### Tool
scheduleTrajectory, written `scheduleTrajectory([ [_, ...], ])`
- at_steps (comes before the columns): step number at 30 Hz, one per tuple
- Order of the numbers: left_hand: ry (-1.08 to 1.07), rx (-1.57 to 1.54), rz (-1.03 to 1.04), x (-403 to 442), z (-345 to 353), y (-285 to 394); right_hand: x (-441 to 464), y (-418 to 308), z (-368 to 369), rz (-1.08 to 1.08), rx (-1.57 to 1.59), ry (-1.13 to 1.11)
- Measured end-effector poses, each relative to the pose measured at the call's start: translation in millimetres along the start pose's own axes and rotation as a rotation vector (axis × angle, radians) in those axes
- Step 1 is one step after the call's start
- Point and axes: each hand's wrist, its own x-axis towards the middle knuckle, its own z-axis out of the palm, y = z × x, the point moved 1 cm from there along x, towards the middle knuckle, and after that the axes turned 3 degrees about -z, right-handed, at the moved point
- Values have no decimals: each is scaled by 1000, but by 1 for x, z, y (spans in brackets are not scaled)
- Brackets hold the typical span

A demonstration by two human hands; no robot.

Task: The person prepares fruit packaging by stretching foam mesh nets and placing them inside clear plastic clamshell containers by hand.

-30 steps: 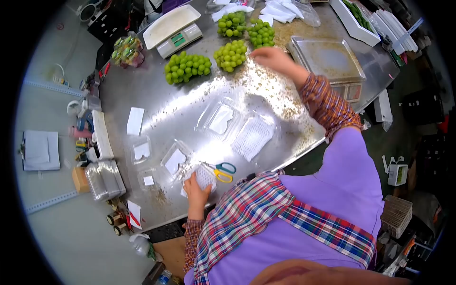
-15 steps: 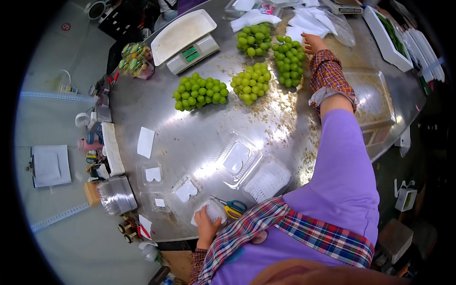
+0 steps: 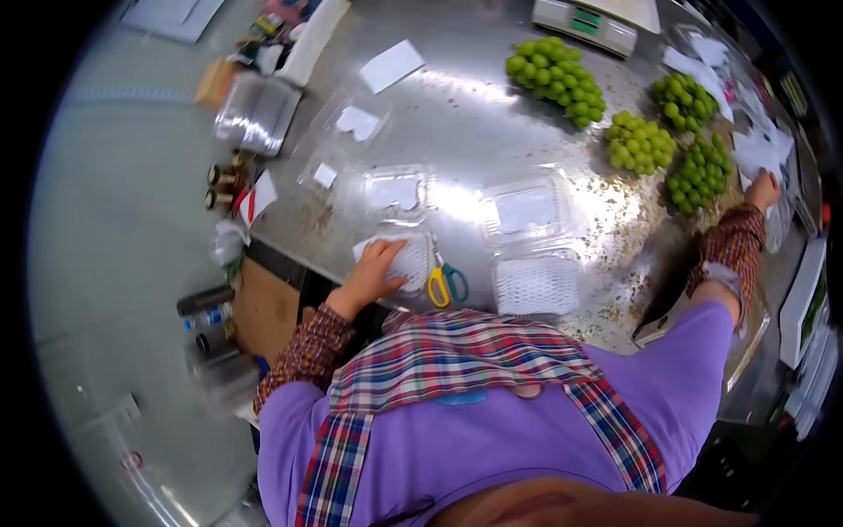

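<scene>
My left hand (image 3: 378,270) rests on a clear plastic box lined with white foam netting (image 3: 411,262), fingers spread across its left part. Right beside that box lie scissors (image 3: 446,281) with yellow and teal handles. Far to the right, my right hand (image 3: 762,189) is closed at the edge of some white sheets (image 3: 760,147); what its fingers hold is hidden. Near it lie bunches of green grapes: one bunch (image 3: 700,174) just left of the hand, a dark green one (image 3: 683,102) behind, a yellower one (image 3: 640,143), and a long one (image 3: 555,79).
Open clear boxes (image 3: 527,211) with white inserts stand on the metal table, with a second netted box (image 3: 537,283) nearer me. A digital scale (image 3: 587,25) is at the back. Stacked clear lids (image 3: 256,112) and a white card (image 3: 392,66) lie to the left.
My view has swung left and down, so the table appears turned and shifted. The right hand stays by the white sheets, and the left hand stays on the netted box.
</scene>
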Motion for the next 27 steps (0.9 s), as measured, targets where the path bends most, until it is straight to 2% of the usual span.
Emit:
scheduleTrajectory([
  [1,-3,17,0,2,-2,-2,-60,-83,15,10,27,128],
  [3,-43,49,6,5,-11,-7,-83,-102,35,75,70,65],
  [5,34,24,-40,11,-28,-10,-111,-111,39,-282,-282,-93],
  [7,174,46,-69,19,-60,-24,-151,-148,33,-1085,-1028,-357],
  [9,348,233,-44,25,-97,-62,-195,-174,33,-364,-173,-594],
  [11,471,575,-15,28,-122,-100,-255,-209,33,396,670,-692],
  [12,515,769,-19,29,-125,-117,-303,-249,30,433,676,-692],
  [13,412,818,-49,47,-117,-130,-327,-250,43,534,663,-694],
  [15,320,894,-33,45,-121,-168,-398,-302,29,202,421,-777],
  [18,316,710,-164,63,-138,-157,-462,-332,0,485,532,-824],
  [19,392,367,-128,64,-150,-156,-479,-340,-11,594,624,-817],
  [20,413,38,-145,85,-153,-144,-469,-317,-3,766,707,-815],
  [21,470,-321,-117,81,-172,-144,-486,-330,-16,793,702,-770],
  [22,623,-340,29,76,-184,-133,-499,-325,-27,822,704,-732],
  [25,609,-1277,76,45,-211,-120,-536,-311,-41,953,812,-658],
  [26,575,-1359,94,33,-212,-120,-551,-310,-40,1005,805,-632],
  [27,551,-1409,73,44,-197,-105,-545,-277,-27,1107,804,-612],
])
